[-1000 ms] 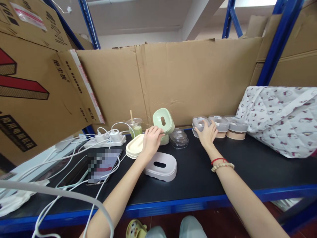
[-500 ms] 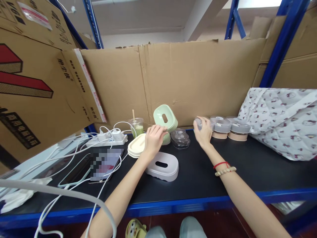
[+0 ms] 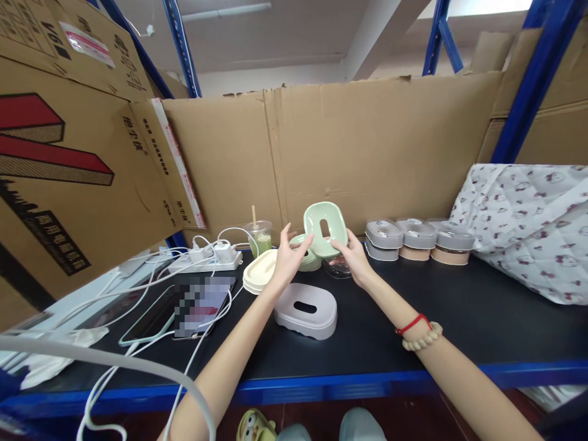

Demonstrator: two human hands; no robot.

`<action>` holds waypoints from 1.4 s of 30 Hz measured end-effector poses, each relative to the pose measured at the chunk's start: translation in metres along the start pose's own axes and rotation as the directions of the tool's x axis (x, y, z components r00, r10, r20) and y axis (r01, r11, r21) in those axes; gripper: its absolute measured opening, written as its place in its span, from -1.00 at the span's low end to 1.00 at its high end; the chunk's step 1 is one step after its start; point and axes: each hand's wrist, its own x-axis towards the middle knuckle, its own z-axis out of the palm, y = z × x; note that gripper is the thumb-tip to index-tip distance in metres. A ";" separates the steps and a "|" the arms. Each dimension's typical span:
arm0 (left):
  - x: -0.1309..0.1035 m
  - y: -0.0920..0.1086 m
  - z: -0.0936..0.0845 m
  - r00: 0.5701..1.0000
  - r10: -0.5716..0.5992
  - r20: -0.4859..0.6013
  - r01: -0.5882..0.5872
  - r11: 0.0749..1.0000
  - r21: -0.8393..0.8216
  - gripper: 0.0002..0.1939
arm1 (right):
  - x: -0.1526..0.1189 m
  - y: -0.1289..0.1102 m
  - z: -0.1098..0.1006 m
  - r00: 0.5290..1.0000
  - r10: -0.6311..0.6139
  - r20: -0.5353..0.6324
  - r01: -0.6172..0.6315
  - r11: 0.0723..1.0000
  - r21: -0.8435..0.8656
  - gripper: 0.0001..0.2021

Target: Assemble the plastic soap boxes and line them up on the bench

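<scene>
A pale green rounded plastic cover (image 3: 339, 226) with an oblong slot is tilted up above the table, its hollow side facing me. My right hand (image 3: 356, 260) grips it at its lower right edge, thumb in front. Beside its left edge, my left hand (image 3: 290, 254) has its fingers spread, the thumb close to the cover; whether they touch is unclear. Another green piece (image 3: 310, 263) sits behind my left hand, partly hidden. Clear plastic lids (image 3: 339, 269) lie under the held cover. In front rests a lilac-grey slotted cover (image 3: 307, 311), and to the left, stacked cream pieces (image 3: 258, 272).
Several grey-lidded oval boxes (image 3: 416, 236) line the back right, beside a patterned quilted bag (image 3: 537, 233). On the left are a drink cup (image 3: 261, 236), a power strip (image 3: 206, 260), a tablet (image 3: 204, 306), a phone (image 3: 149, 315) and loose white cables. Cardboard (image 3: 367, 147) walls the back.
My right hand has left the grey-lidded box at the back right and taken hold of the green cover. The cover has shifted right and down; my left hand's fingers have opened off it.
</scene>
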 end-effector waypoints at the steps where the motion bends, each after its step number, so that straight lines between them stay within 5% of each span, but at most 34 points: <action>1: 0.001 0.002 0.000 0.995 -0.092 0.027 0.093 0.992 -0.082 -0.48 | 0.000 0.002 0.001 0.999 0.004 0.050 -0.004 1.000 -0.015 -0.41; 4: 0.004 0.008 -0.005 0.981 -0.192 0.016 0.192 0.962 -0.192 -0.67 | 0.000 0.010 0.003 0.990 -0.024 0.141 0.037 0.995 -0.094 -0.42; 8: 0.011 0.013 -0.015 0.944 -0.143 -0.296 0.057 0.959 -0.278 -0.79 | -0.003 0.019 0.001 0.948 -0.112 0.297 0.215 0.917 -0.337 -0.27; 10: 0.015 0.013 -0.019 0.906 -0.120 -0.407 -0.007 0.955 -0.297 -0.83 | -0.010 0.018 0.000 0.859 -0.053 0.508 0.325 0.825 -0.462 -0.20; 12: 0.017 0.013 -0.022 0.892 -0.104 -0.440 -0.042 0.950 -0.310 -0.84 | -0.019 0.015 0.001 0.718 0.111 0.687 0.410 0.731 -0.546 -0.11; 15: 0.018 0.014 -0.028 0.913 -0.050 -0.404 -0.069 0.959 -0.275 -0.85 | -0.029 0.011 0.003 0.542 0.332 0.772 0.497 0.615 -0.613 0.01; 17: 0.017 0.017 -0.032 0.942 -0.027 -0.335 -0.051 0.974 -0.222 -0.89 | -0.029 0.013 0.002 0.509 0.371 0.777 0.536 0.569 -0.623 -0.05; 20: 0.017 0.023 -0.037 0.977 -0.157 -0.141 0.118 0.960 -0.253 -0.89 | -0.021 0.019 -0.002 0.606 0.275 0.746 0.510 0.585 -0.630 -0.16; 24: 0.014 0.025 -0.031 0.941 -0.328 0.080 0.335 0.881 -0.334 -0.81 | -0.012 0.021 -0.003 0.838 0.003 0.545 0.296 0.837 -0.460 -0.30; 29: 0.006 0.015 -0.014 0.966 -0.212 0.148 0.244 0.936 -0.252 -0.79 | -0.010 0.010 0.006 0.968 -0.012 0.249 0.040 0.993 -0.111 -0.43; 32: 0.006 0.005 -0.016 0.983 0.008 0.181 -0.022 0.997 0.075 -0.66 | -0.007 0.007 0.006 0.998 -0.006 0.057 0.009 0.998 -0.058 -0.53; 35: 0.008 -0.001 -0.026 0.983 0.138 0.117 -0.176 0.876 0.448 -0.67 | -0.001 0.007 0.001 0.985 -0.052 -0.164 0.048 0.999 -0.025 -0.60; 39: 0.009 -0.004 -0.035 0.998 -0.061 0.005 0.028 0.529 0.848 -0.45 | 0.007 0.008 -0.007 0.937 -0.068 -0.343 0.071 0.997 -0.004 -0.60; 42: 0.008 -0.006 -0.036 0.982 -0.185 0.034 0.037 0.371 0.928 -0.33 | 0.011 0.010 -0.010 0.930 -0.084 -0.358 0.080 0.996 -0.027 -0.61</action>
